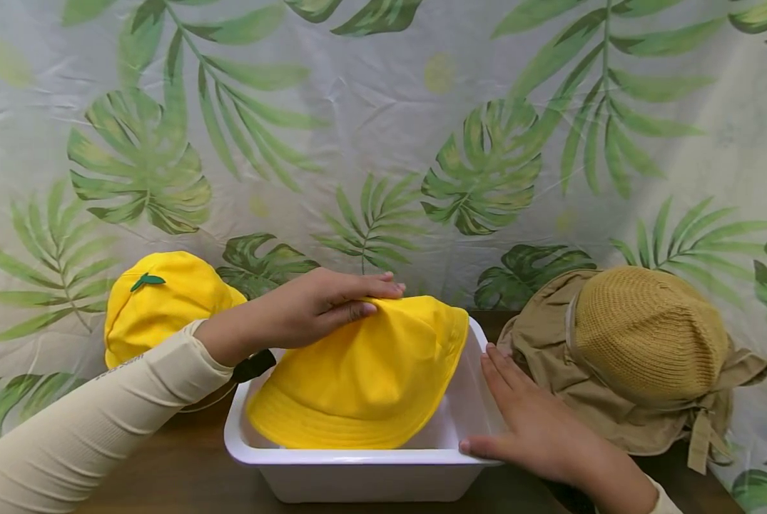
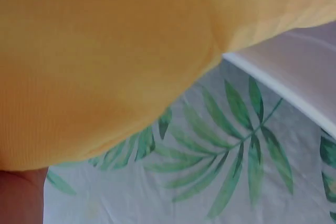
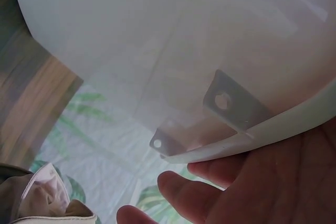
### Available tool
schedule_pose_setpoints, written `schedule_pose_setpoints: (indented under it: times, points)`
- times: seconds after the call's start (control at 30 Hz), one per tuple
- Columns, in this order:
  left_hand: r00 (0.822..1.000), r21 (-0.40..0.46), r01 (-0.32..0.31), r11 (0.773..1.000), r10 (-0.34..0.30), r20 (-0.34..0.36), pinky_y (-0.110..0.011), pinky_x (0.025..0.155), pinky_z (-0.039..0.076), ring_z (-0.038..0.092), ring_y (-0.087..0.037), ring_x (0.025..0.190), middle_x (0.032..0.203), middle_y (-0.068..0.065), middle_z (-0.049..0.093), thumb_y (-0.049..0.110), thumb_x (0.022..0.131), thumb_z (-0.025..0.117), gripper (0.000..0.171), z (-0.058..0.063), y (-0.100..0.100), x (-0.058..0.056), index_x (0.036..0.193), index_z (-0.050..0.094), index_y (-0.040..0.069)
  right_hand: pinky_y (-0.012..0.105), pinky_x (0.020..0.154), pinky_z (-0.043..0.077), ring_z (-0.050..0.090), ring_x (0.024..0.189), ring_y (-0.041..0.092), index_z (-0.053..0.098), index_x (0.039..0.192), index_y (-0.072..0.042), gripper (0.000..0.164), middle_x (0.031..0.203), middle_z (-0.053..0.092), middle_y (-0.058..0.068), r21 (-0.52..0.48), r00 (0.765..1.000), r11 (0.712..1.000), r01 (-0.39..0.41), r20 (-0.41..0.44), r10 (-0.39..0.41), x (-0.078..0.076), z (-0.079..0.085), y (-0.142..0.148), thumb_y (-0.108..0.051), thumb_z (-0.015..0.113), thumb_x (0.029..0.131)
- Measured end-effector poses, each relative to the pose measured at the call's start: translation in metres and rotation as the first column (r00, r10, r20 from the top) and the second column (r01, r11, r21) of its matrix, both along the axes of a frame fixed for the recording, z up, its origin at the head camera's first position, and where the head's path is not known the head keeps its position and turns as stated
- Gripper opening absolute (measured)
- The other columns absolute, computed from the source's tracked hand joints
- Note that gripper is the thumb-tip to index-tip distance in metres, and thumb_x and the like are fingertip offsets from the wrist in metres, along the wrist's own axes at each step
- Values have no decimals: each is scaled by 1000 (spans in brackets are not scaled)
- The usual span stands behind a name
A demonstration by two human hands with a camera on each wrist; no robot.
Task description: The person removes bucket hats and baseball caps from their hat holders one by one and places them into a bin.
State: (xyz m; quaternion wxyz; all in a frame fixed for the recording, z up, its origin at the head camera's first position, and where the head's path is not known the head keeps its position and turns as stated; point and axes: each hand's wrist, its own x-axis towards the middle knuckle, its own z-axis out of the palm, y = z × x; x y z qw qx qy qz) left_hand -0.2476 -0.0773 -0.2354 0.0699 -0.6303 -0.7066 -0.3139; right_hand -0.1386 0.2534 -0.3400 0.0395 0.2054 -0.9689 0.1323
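Observation:
A yellow brimmed hat (image 1: 357,378) sits tilted inside a white plastic basin (image 1: 370,475), its crown rising above the rim. My left hand (image 1: 312,303) holds the top of the crown, fingers over the far side and thumb on the near side. Yellow fabric (image 2: 105,66) fills much of the left wrist view, hiding most of that hand. At the basin's right side rests my right hand (image 1: 537,421), fingers extended and thumb at the front corner. The right wrist view shows its fingers (image 3: 194,195) beside the basin's rim (image 3: 252,142).
On the left stands another yellow hat (image 1: 165,307) with a green leaf mark. A tan hat (image 1: 653,335) with a knitted crown and ties lies on the right, close to my right hand. A leaf-patterned sheet (image 1: 370,135) hangs behind the brown wooden table (image 1: 184,464).

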Motion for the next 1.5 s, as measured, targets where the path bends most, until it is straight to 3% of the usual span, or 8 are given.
schedule_pose_setpoints:
  times: [0.27, 0.43, 0.63, 0.9, 1.1, 1.3, 1.5]
  points:
    - [994, -98, -6, 995, 16, 110, -32, 112, 35, 43, -17, 138, 141, -5, 57, 6, 101, 55, 36, -14, 9, 4, 138, 59, 4, 58, 112, 30, 19, 147, 37, 24, 155, 2, 112, 163, 16, 18, -9, 1000, 1000, 11, 9, -11, -1, -1, 0, -77, 56, 82]
    - [978, -201, -38, 979, 79, 195, -33, 112, 35, 42, -16, 138, 144, -3, 54, 14, 103, 54, 38, -18, 14, 7, 141, 58, 9, 58, 111, 31, 21, 147, 35, 25, 156, 2, 112, 163, 18, 17, -11, 1000, 1000, 11, -8, -11, 2, -1, 0, -77, 57, 82]
    - [961, -281, -58, 958, 129, 243, -33, 110, 39, 44, -13, 136, 144, -1, 53, 20, 104, 53, 39, -30, 18, 0, 142, 57, 15, 58, 112, 29, 20, 147, 36, 24, 156, 2, 112, 163, 17, 17, -15, 1000, 1000, 19, 2, -19, 1, -1, -1, -75, 58, 82]
    - [918, -368, -72, 927, 206, 339, -30, 106, 42, 50, -7, 128, 139, 7, 57, 23, 105, 52, 36, -48, 24, -5, 140, 59, 17, 58, 112, 30, 21, 147, 36, 24, 155, 3, 114, 163, 16, 17, -22, 1000, 999, 23, 11, -23, 1, -1, -2, -78, 56, 81]
    - [920, -397, -62, 916, 207, 333, -27, 102, 44, 55, -3, 117, 132, 12, 61, 27, 105, 52, 35, -61, 27, -11, 137, 61, 19, 58, 112, 30, 20, 147, 37, 25, 155, 3, 114, 163, 16, 16, -27, 1000, 999, 29, 12, -28, 1, -1, -3, -78, 57, 81]
    - [919, -424, -50, 904, 208, 334, -24, 101, 44, 56, -3, 113, 129, 10, 63, 21, 104, 54, 33, -72, 29, -12, 134, 64, 15, 59, 111, 30, 20, 147, 38, 24, 155, 3, 115, 163, 16, 17, -25, 999, 999, 31, 15, -31, 1, -1, -3, -78, 56, 81]
    - [919, -478, -44, 877, 223, 325, -23, 100, 45, 56, -3, 110, 128, 9, 64, 18, 103, 55, 33, -83, 31, -12, 134, 64, 15, 59, 111, 31, 22, 146, 39, 25, 155, 4, 115, 163, 17, 18, -21, 999, 999, 35, 17, -35, 1, -2, -3, -78, 57, 80]
